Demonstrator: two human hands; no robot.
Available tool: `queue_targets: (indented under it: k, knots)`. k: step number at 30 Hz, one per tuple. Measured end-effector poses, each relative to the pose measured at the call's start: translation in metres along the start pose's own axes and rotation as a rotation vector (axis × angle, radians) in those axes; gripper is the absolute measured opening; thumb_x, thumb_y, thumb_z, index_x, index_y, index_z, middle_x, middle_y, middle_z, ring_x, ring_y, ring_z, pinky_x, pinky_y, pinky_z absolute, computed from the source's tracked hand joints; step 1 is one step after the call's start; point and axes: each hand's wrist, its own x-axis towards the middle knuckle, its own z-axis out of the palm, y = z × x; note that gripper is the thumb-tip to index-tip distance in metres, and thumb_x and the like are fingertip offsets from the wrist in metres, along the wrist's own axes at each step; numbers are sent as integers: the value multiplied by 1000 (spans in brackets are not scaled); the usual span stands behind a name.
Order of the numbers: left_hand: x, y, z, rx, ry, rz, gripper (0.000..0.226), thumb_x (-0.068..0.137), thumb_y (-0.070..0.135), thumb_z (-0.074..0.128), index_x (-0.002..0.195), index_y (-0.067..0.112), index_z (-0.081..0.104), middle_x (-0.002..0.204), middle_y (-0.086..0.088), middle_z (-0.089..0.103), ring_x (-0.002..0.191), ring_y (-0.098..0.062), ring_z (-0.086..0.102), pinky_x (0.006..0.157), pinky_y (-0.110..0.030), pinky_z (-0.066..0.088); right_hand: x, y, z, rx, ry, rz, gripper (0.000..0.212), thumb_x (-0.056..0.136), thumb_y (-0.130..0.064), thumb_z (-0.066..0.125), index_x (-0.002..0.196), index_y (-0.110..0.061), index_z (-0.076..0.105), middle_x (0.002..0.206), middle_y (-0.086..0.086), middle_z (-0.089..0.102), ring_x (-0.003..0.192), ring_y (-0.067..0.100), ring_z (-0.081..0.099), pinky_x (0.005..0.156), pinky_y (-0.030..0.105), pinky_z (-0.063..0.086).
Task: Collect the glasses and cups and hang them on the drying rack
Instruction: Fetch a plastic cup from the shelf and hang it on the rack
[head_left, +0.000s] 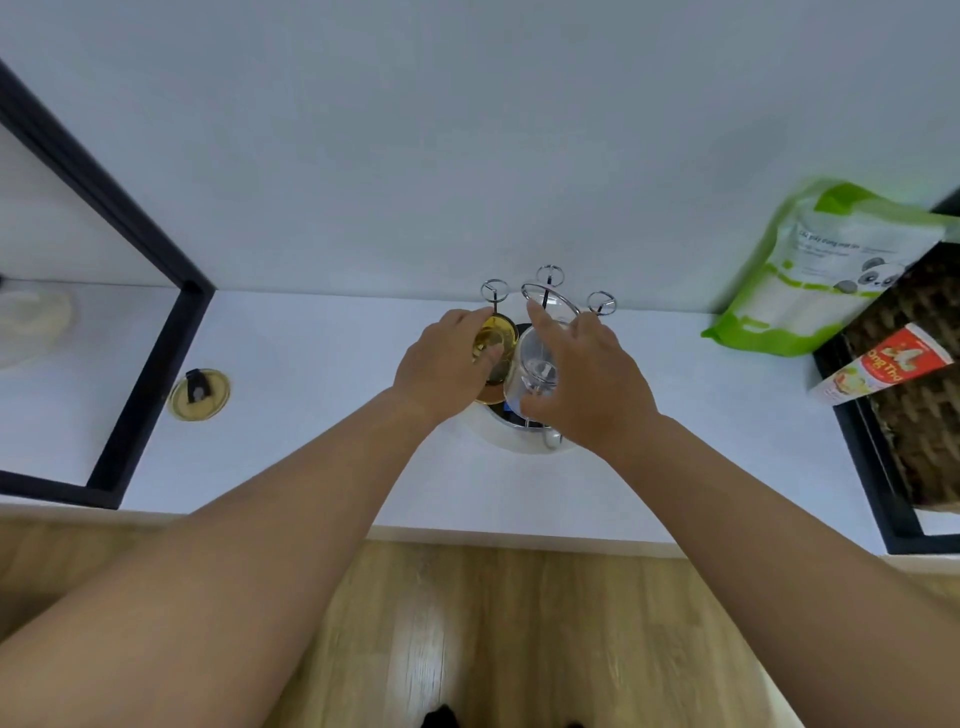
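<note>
A wire drying rack (548, 291) with looped prongs stands on a round white base (519, 441) at the back of the white counter. My left hand (441, 364) is closed around an amber-yellow glass (493, 340), held upside down over a left prong. My right hand (587, 379) grips a clear glass (532, 369), also inverted, over the rack's middle. Both hands touch their glasses above the base; the lower rack is hidden behind them.
A round yellowish lid with a black tab (200, 393) lies on the counter (311, 457) at left, beside a black-framed shelf (145, 332). At right lean a green and white pouch (826, 275) and a red carton (883, 369) against a woven basket (924, 415).
</note>
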Motion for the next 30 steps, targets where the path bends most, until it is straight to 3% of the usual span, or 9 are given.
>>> queue_targets:
  k: [7,16,23,30]
  knots:
    - [3,-1,1,23,14,-14,55,103,43,52,153,24,41,149,-2,50,133,-27,50,104,-47,47,2,2,15,-221,105,7,98,75,-52,74,161,-28,33,115,13,61,106,35,56,82,43,43]
    - [4,-2,1,23,16,-11,54,103,43,52,153,24,42,148,-1,50,130,-26,53,101,-43,50,-5,11,14,-234,57,11,97,79,-58,69,162,-29,30,122,12,62,114,33,56,88,44,43]
    - [5,-2,3,21,18,-18,54,104,42,51,154,24,40,149,-2,48,130,-28,52,101,-46,49,-1,9,26,-298,126,24,95,74,-56,72,159,-25,40,109,12,68,107,35,56,85,46,38]
    - [4,-4,6,9,31,-18,55,104,43,50,154,25,39,149,-2,48,129,-27,52,100,-45,51,3,12,36,-345,67,14,97,78,-61,72,160,-25,35,120,11,69,128,32,51,112,61,27]
